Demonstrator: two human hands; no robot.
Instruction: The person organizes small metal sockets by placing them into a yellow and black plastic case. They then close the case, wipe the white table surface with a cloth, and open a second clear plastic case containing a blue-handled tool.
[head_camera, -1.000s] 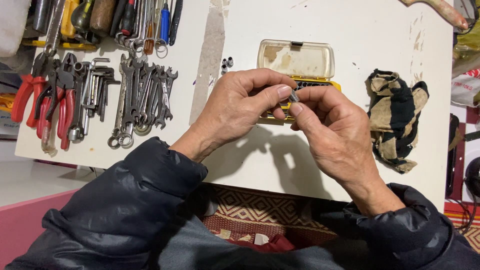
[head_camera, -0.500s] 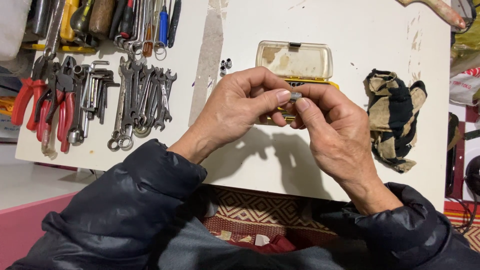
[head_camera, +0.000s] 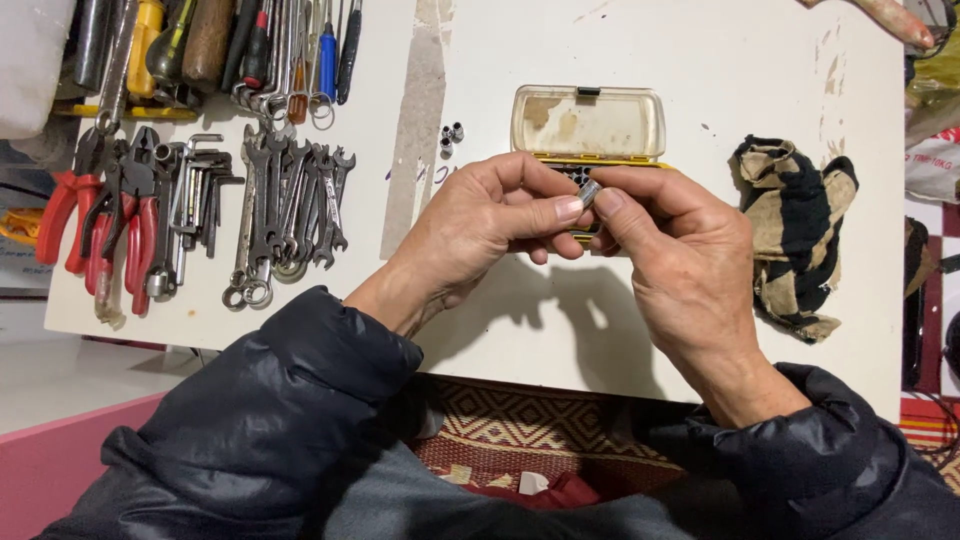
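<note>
Both hands meet above a white table, pinching one small metal socket between their fingertips. My left hand holds it from the left with thumb and forefinger. My right hand grips it from the right. Just behind the hands lies an open yellow socket case with a clear, stained lid folded back; most of its tray is hidden by my fingers. Two or three loose small sockets stand on the table left of the case.
A row of spanners, hex keys and red-handled pliers lies at the left. Screwdrivers and other tools are piled at the back left. A black-and-beige rag lies at the right. Woven matting shows below the table edge.
The socket has been turned between the fingertips and my hands have shifted slightly up toward the case. The view has moved a little to the left.
</note>
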